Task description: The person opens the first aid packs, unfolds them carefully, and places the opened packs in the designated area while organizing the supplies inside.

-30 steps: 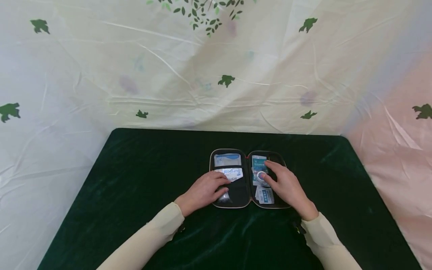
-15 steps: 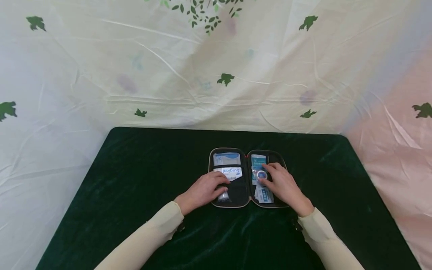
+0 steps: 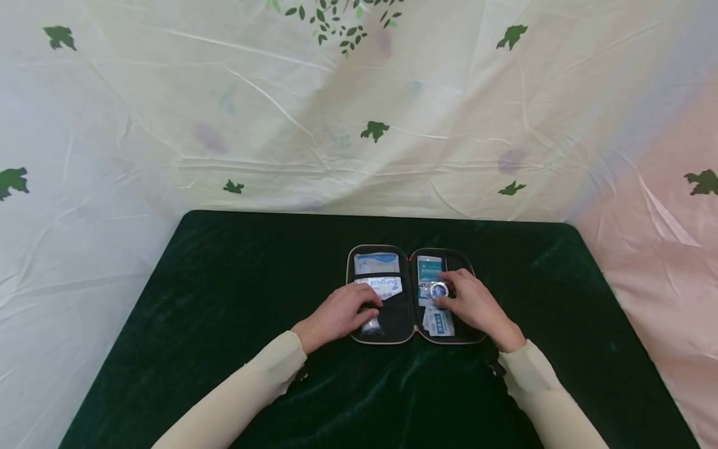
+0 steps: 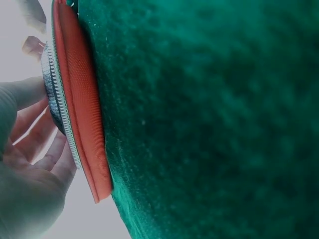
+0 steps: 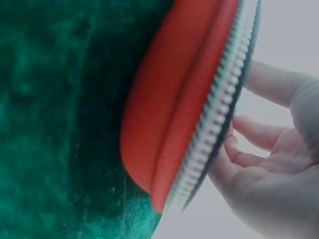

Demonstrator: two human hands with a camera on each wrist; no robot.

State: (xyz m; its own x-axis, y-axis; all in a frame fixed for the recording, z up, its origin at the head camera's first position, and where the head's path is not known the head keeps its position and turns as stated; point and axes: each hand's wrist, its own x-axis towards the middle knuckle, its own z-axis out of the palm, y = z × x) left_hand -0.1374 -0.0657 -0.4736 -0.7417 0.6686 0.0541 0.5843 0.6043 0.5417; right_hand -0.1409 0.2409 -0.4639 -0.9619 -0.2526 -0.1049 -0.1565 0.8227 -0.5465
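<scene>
A zippered first-aid case (image 3: 400, 321), black inside and red outside, lies unfolded on the green cloth. My left hand (image 3: 339, 313) rests on its left half, fingers loosely bent over the inner pockets, near a white packet printed "Surgical" (image 3: 386, 287) and a small clear packet (image 3: 372, 327). Over the right half, my right hand (image 3: 477, 304) pinches a small white ring, like a roll of tape (image 3: 439, 290), between thumb and forefinger. Behind the ring sits a teal packet (image 3: 429, 267); white-and-blue sachets (image 3: 440, 322) lie below it. Both wrist views show the case's red shell (image 4: 82, 99) and zipper from the side.
Dark green velvet (image 3: 269, 262) covers the table. Pale fabric with leaf and bird prints (image 3: 314, 125) hangs behind and at both sides. A blue-and-white packet (image 3: 377, 263) sits in the case's upper left pocket.
My right hand's fingertips have closed in on the white ring, which has shifted slightly right. The left hand has stayed in place on the case.
</scene>
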